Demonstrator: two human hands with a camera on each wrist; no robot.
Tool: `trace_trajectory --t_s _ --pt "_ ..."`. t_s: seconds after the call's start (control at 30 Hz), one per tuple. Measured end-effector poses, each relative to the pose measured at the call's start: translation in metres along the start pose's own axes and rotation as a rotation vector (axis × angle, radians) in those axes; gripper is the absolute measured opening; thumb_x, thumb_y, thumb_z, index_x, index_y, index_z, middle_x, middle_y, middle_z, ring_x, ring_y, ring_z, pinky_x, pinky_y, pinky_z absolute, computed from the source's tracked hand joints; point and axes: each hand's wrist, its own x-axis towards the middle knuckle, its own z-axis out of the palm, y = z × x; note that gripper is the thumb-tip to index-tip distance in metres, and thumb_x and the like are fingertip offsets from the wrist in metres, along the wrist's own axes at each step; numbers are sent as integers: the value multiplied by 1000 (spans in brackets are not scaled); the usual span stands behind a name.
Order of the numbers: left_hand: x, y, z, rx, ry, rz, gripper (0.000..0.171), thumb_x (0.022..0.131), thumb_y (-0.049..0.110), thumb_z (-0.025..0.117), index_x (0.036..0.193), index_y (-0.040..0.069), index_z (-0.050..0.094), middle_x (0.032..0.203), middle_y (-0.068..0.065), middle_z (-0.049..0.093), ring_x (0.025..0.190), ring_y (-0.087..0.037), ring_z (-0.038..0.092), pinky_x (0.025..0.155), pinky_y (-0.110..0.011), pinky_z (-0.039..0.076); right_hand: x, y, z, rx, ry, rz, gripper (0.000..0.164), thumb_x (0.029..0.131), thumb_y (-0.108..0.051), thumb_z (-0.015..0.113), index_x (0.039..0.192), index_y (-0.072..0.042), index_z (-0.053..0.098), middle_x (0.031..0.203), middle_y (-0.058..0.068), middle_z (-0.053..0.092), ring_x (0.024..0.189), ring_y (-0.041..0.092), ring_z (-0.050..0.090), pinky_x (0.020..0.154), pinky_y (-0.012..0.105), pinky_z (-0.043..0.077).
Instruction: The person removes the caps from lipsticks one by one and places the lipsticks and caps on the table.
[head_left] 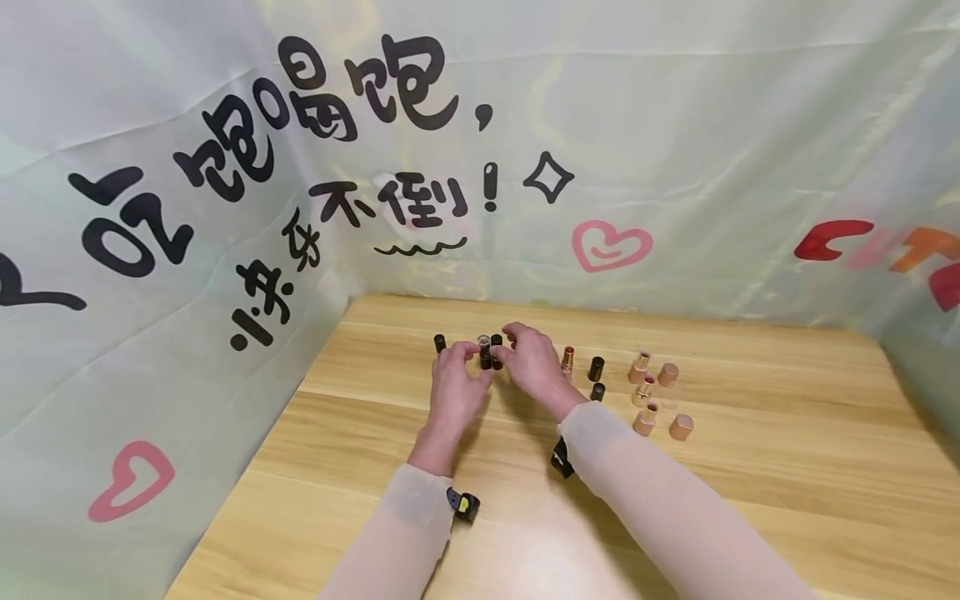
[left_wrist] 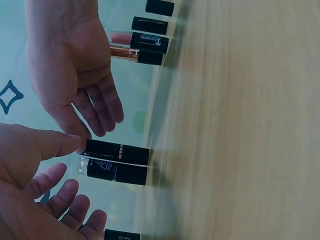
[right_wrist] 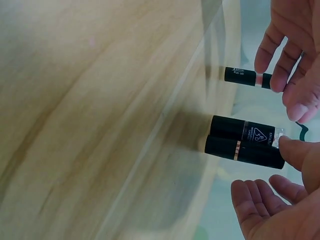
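Two black lipstick tubes stand upright side by side between the hands. One tube with a clear top (right_wrist: pixel 259 133) is on the left; the other, a gold-banded tube (right_wrist: pixel 257 155), is on the right. My left hand (head_left: pixel 457 385) is just left of the pair, fingers loosely bent, thumb tip apart from the tubes in the right wrist view. On the other side, my right hand (head_left: pixel 534 362) has its thumb at the tube tops, while its other fingers are spread away from them. A lone black lipstick (right_wrist: pixel 241 76) stands beyond the left fingers.
Right of the hands stand an uncapped red lipstick (head_left: pixel 567 361), black caps (head_left: pixel 596 368), several uncapped pink-cased lipsticks (head_left: pixel 644 419) and pink caps (head_left: pixel 682 427). A printed cloth backdrop (head_left: pixel 712 167) hangs behind the wooden table (head_left: pixel 525 533).
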Motion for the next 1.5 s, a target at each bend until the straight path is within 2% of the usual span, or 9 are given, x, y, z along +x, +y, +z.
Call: trace_trajectory --t_s 0.27,0.5,0.7,0.87,1.0,1.1,1.23,1.5 --pt "0 1 1 9 4 5 45 91 14 82 131 6 64 134 -18 61 126 -36 52 105 -50 50 4 -1 4 16 -8 -3 48 100 -32 74 141 -10 63 142 14 67 131 36 63 109 52 52" --pt "1 0 2 16 2 13 46 92 16 82 133 8 63 135 -17 60 125 -36 52 104 -50 50 6 -1 5 9 7 -4 35 102 -30 72 130 -8 68 130 13 72 114 33 69 95 48 57" --pt "-1 1 4 16 -2 13 46 92 16 82 133 9 63 135 -16 60 126 -36 52 104 -50 50 -4 -1 -3 33 10 6 31 103 -30 72 127 -11 69 120 10 75 101 27 70 86 44 58" --pt "-4 5 2 5 -14 9 47 91 17 83 133 9 63 136 -16 59 127 -37 53 105 -50 50 -15 -8 -12 82 11 -9 27 102 -31 73 122 -13 70 112 6 76 100 25 71 87 44 58" --pt "-6 9 0 -45 -23 12 49 90 15 84 132 6 62 135 -18 59 125 -37 56 105 -51 50 -24 -14 -22 127 11 -48 23 101 -28 74 118 -12 72 110 6 78 104 27 73 91 46 59" --pt "-8 11 -1 -101 -53 11 51 90 14 84 135 4 61 135 -20 61 124 -37 60 105 -51 52 -32 -17 -31 157 -1 -73 25 101 -26 73 121 -11 73 113 7 78 108 28 74 95 49 58" --pt "-9 12 -2 -170 -131 6 54 92 15 83 138 3 60 137 -19 66 126 -36 65 106 -50 54 -44 -19 -42 182 -29 -83 31 103 -27 71 130 -12 72 121 7 77 114 28 73 97 49 58" --pt "-20 19 -3 -234 -241 16 38 96 17 79 130 9 68 121 -9 76 113 -26 74 96 -40 61 -63 -18 -57 186 -48 -116 37 105 -26 68 140 -14 68 129 9 75 118 29 71 96 50 58"
